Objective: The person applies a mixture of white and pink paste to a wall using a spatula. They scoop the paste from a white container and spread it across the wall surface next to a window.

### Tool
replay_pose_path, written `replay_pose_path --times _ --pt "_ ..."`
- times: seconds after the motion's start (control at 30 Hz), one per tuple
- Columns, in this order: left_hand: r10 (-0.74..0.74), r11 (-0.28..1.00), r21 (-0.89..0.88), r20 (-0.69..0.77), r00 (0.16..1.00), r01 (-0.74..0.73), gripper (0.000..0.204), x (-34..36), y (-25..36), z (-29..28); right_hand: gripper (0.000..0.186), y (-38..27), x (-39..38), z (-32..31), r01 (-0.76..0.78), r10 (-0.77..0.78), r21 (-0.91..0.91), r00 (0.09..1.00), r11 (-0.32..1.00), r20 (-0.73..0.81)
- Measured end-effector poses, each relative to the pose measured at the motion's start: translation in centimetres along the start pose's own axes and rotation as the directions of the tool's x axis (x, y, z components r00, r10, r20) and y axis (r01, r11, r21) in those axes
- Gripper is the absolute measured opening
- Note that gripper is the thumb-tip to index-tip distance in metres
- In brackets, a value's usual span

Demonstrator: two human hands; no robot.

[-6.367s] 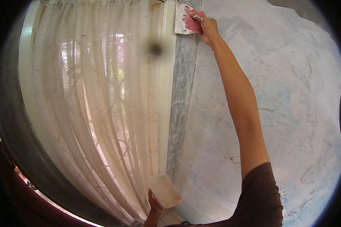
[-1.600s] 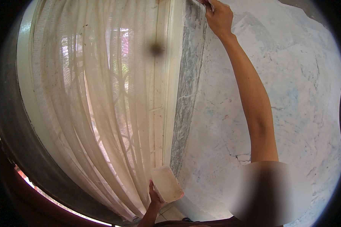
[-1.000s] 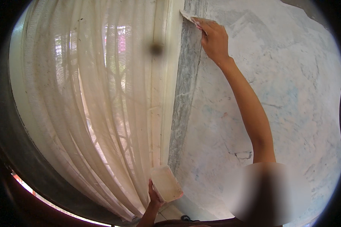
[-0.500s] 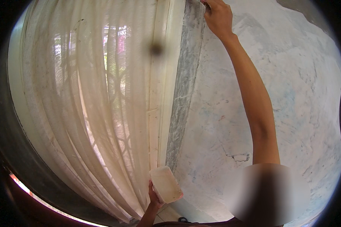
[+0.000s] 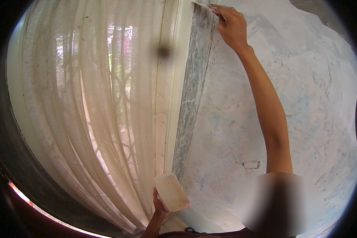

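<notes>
Low in the middle, my left hand grips the side of a whitish rectangular plastic tub, its open top facing me. Pale residue or liquid lines the tub; I cannot tell which. My right hand is raised high, fingers pinched around a thin pale tool. The tool's exact kind is too small to make out. Its tip meets the top of a grey, streaky strip of wall beside the window frame.
A sheer cream curtain hangs over a bright window on the left, next to a cream frame. On the right stretches a patchy white wall with blue and grey marks and a small crack. Floor tiles show below the tub.
My right hand has come down slightly and a little to the right, bringing the thin tool into sight. The tub in my left hand has shifted a little left.
</notes>
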State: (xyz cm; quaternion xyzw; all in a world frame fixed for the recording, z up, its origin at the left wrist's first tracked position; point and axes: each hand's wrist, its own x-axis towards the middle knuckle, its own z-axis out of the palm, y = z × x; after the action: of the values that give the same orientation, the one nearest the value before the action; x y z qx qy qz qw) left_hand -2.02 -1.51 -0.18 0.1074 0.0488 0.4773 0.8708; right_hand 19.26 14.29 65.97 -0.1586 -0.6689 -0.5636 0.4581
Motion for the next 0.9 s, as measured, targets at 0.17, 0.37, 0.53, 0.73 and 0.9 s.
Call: replay_pose_path --times 0.17,0.37,0.53,0.73,0.9 --pt "0.012 0.999 0.037 -0.043 0.999 -0.01 0.088 0.2 -0.1 0.0 0.034 -0.3 2.4 -0.2 0.0 0.0 0.007 0.998 1.0 -0.071" --pt "0.025 0.999 0.038 -0.081 0.996 -0.022 0.086 0.1 -0.2 0.0 0.036 -0.3 0.6 1.6 -0.064 0.064 0.004 0.997 0.998 -0.047" --pt "0.062 0.988 0.152 -0.164 0.985 -0.037 0.085 -0.6 -0.6 3.1 0.04 -2.5 -3.9 0.8 -0.031 0.03 -0.055 0.999 0.998 -0.014" --pt "0.065 0.99 0.135 -0.222 0.973 -0.035 0.082 -0.9 -0.8 3.4 0.05 -7.3 -9.1 -1.1 -0.131 0.137 -0.042 0.975 0.99 0.173" --pt "0.049 0.996 0.077 -0.198 0.979 -0.034 0.082 -0.9 -1.4 2.4 0.05 -11.3 -14.5 -3.1 -0.146 0.124 0.076 0.963 0.986 0.24"
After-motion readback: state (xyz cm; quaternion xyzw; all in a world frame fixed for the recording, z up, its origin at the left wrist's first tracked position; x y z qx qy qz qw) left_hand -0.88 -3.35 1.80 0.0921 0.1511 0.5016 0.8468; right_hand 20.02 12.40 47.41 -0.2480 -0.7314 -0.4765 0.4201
